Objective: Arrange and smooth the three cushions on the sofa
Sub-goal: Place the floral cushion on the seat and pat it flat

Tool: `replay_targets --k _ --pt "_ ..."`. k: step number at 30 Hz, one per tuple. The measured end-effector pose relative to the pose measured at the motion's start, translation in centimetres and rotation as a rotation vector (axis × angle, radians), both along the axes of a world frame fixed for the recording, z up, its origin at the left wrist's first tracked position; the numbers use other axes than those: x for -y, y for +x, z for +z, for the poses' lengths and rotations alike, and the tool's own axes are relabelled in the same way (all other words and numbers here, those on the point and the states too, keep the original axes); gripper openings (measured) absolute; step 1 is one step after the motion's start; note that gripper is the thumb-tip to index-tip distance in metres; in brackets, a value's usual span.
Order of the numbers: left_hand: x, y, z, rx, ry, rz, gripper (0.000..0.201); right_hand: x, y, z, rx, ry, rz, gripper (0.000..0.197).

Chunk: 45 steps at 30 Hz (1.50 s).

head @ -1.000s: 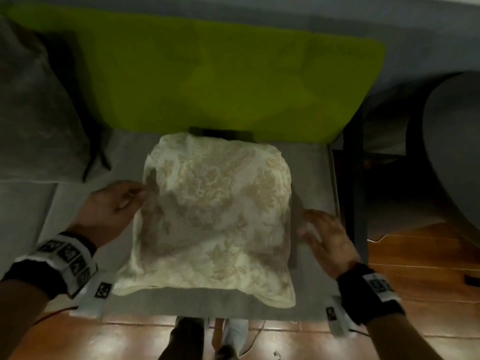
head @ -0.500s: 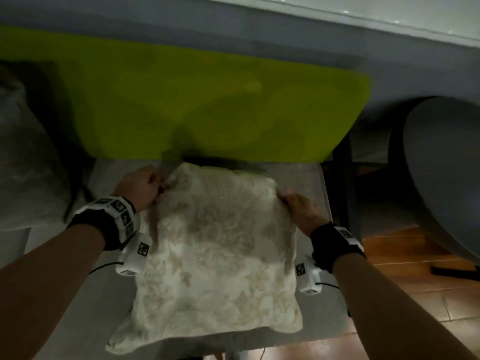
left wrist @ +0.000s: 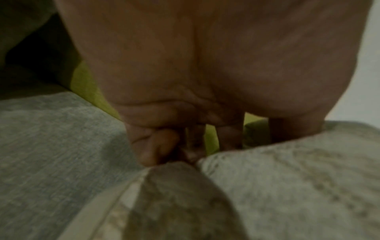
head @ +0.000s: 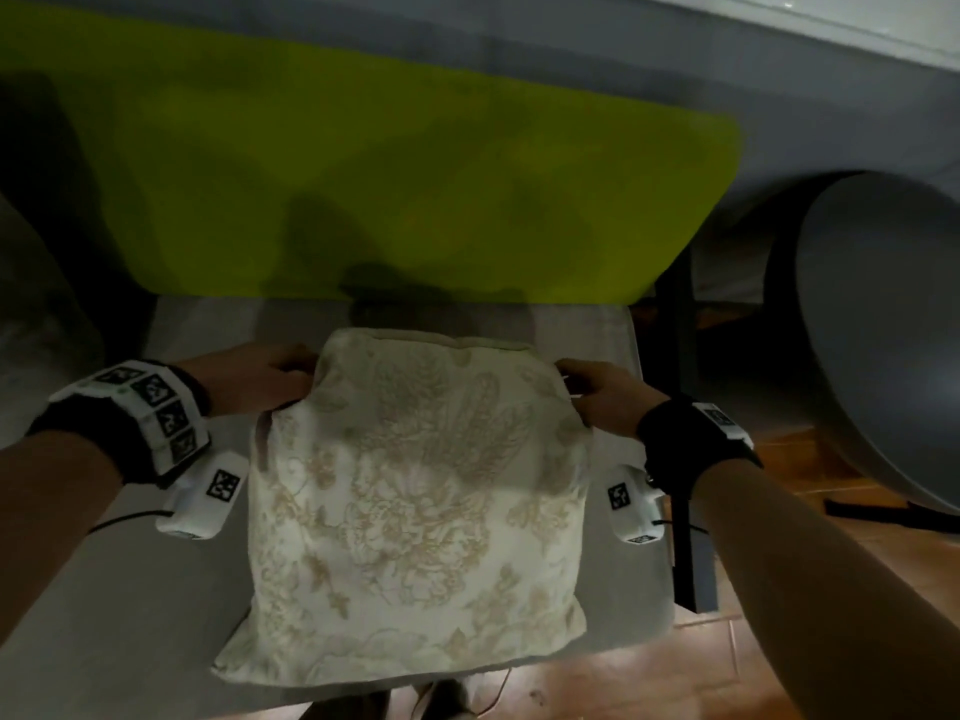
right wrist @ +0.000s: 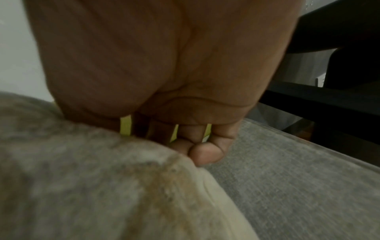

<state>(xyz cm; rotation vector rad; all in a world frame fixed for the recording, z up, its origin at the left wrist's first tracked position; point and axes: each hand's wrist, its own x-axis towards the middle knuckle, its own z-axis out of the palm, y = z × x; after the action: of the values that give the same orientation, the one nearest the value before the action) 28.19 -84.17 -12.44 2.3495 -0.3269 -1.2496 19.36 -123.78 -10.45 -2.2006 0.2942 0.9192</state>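
The cushion (head: 415,501) lies flat on the grey seat (head: 130,589), its near edge at the seat's front. A second ago both hands sat at its mid-sides; they have since slid to the far corners. The left hand (head: 254,376) and right hand (head: 602,394) each curl their fingers round a corner, gripping it. Likely the cushion is about to be lifted and stood against the green backrest (head: 389,174) beyond. Another cushion (head: 36,324) sits far left.
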Motion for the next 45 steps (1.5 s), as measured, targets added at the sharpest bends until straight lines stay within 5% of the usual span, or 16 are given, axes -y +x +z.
replay_targets --k 4,8,11,15,18,21,24,26,32,42,45 --pt "1.3 -1.0 0.6 0.145 -0.006 -0.054 0.022 0.5 0.0 0.3 0.111 -0.040 0.002 0.026" --pt "2.0 -1.2 0.3 0.286 -0.026 0.115 0.041 2.0 0.6 1.0 0.321 -0.224 -0.121 0.015" --pt "1.3 -0.3 0.2 0.363 -0.133 0.319 0.022 4.4 1.4 1.7 0.447 -0.377 -0.277 0.013" --pt "-0.9 1.9 1.6 0.561 0.118 0.591 0.023 5.5 2.4 0.9 0.485 -0.495 -0.201 0.027" --pt "-0.8 1.6 3.3 0.646 0.172 0.551 0.033 3.4 1.6 0.8 0.647 -0.541 -0.052 0.042" --pt "1.4 -1.9 3.6 0.786 0.012 0.289 0.052 -1.1 -1.8 1.4 0.832 -0.508 0.172 0.052" --pt "4.4 -7.6 2.3 0.781 -0.146 -0.123 0.074 -7.2 -6.2 0.3 0.732 -0.375 0.392 0.066" --pt "5.9 -10.4 0.2 0.692 -0.044 -0.297 0.077 -9.3 -7.9 -1.8 0.671 -0.342 0.475 0.069" --pt "6.3 -10.5 -4.7 0.488 0.217 -0.177 0.085 -6.7 -6.5 -7.0 0.469 -0.405 0.463 0.076" --pt "4.3 -9.9 -4.4 0.226 0.160 0.040 0.102 -1.4 -5.4 -7.8 0.209 -0.289 0.370 0.083" --pt "3.9 -9.4 -3.6 0.231 0.040 0.104 0.088 2.1 -5.5 -7.2 0.047 -0.236 0.251 0.081"
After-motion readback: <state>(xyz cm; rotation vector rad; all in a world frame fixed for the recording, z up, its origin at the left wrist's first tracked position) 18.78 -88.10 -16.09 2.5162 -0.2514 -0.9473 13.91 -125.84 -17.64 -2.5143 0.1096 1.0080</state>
